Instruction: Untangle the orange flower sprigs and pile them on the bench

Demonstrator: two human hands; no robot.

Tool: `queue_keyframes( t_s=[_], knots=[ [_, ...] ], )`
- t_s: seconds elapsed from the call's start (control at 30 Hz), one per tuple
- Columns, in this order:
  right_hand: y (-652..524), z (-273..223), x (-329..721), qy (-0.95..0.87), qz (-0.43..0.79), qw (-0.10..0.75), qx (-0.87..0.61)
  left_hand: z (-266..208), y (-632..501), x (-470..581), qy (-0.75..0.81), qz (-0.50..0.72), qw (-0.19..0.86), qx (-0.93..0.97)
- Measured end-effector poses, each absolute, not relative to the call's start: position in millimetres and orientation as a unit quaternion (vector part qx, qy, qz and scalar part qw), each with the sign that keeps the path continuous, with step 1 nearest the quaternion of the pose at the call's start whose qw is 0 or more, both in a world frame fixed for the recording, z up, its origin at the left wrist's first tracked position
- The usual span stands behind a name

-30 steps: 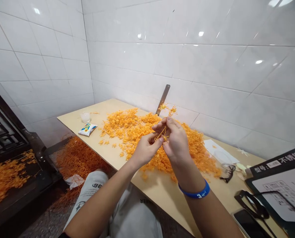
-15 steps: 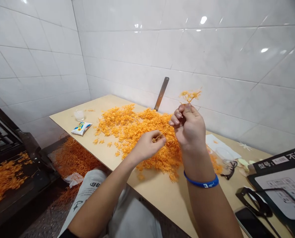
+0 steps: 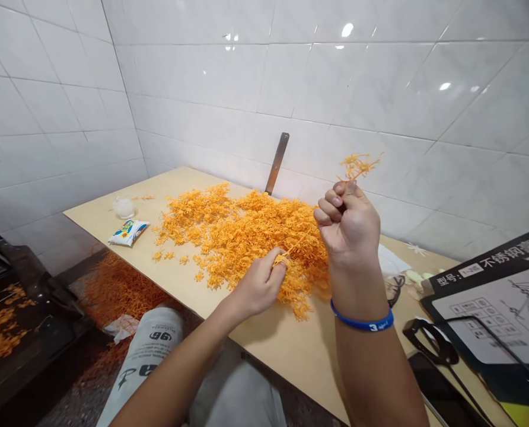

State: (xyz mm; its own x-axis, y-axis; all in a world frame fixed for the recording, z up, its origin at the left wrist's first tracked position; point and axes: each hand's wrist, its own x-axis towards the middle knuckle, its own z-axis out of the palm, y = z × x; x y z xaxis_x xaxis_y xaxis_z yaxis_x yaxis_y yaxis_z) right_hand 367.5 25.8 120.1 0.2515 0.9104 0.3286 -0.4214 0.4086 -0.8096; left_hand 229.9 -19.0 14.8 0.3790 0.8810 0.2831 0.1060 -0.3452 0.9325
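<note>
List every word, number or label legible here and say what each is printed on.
"型号:" on the black-bordered panel at right; the white patch after it is unreadable.
"不锈钢豪华" on that same panel, the last character at the picture's edge.
"3" on the blue wristband; the script after it is too small.
What looks like "96" on the pale trouser leg; the small print by it is unreadable.
Snack-sized packet: lettering too blurred.

Two hands point(image 3: 262, 281) point(image 3: 353, 222), three orange heaps point(image 3: 242, 237) point(image 3: 122, 293) point(image 3: 0, 329), one wristband point(image 3: 365, 324), one packet point(image 3: 128, 232), one cup point(image 3: 124, 208)
</note>
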Motion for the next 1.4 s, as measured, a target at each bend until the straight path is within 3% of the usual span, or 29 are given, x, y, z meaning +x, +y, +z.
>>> queue_keyframes(
  t_s=[0.13, 0.3, 0.4, 0.57, 0.67, 0.73, 0.83, 0.93, 1.13, 1.4],
  knots=[
    [22, 119, 364, -0.434, 0.459, 0.716, -0.295, 16, -25, 225, 0.381, 0.460, 0.488, 0.636],
    [21, 107, 341, -0.487, 0.459, 0.682, -0.294, 24, -26, 209, 0.391, 0.497, 0.609, 0.478],
    [18, 98, 321, -0.519, 0.467, 0.655, -0.289, 30, -30, 204, 0.401, 0.549, 0.620, 0.391],
    [7, 87, 301, -0.579, 0.612, 0.488, -0.229, 37, -37, 203, 0.410, 0.611, 0.582, 0.347],
    [2, 84, 299, -0.637, 0.611, 0.424, -0.205, 43, -33, 201, 0.407, 0.614, 0.579, 0.349],
    [1, 84, 298, -0.659, 0.565, 0.446, -0.217, 47, -29, 200, 0.390, 0.611, 0.585, 0.365],
    [1, 85, 297, -0.610, 0.496, 0.573, -0.233, 48, -26, 201, 0.387, 0.600, 0.581, 0.391],
    [0, 88, 298, -0.489, 0.515, 0.666, -0.228, 41, -32, 208, 0.402, 0.582, 0.558, 0.434],
    [-8, 98, 305, -0.411, 0.562, 0.661, -0.280, 26, -51, 218, 0.462, 0.544, 0.401, 0.574],
    [6, 93, 309, -0.389, 0.534, 0.680, -0.317, 24, -41, 220, 0.494, 0.498, 0.353, 0.619]
  ],
)
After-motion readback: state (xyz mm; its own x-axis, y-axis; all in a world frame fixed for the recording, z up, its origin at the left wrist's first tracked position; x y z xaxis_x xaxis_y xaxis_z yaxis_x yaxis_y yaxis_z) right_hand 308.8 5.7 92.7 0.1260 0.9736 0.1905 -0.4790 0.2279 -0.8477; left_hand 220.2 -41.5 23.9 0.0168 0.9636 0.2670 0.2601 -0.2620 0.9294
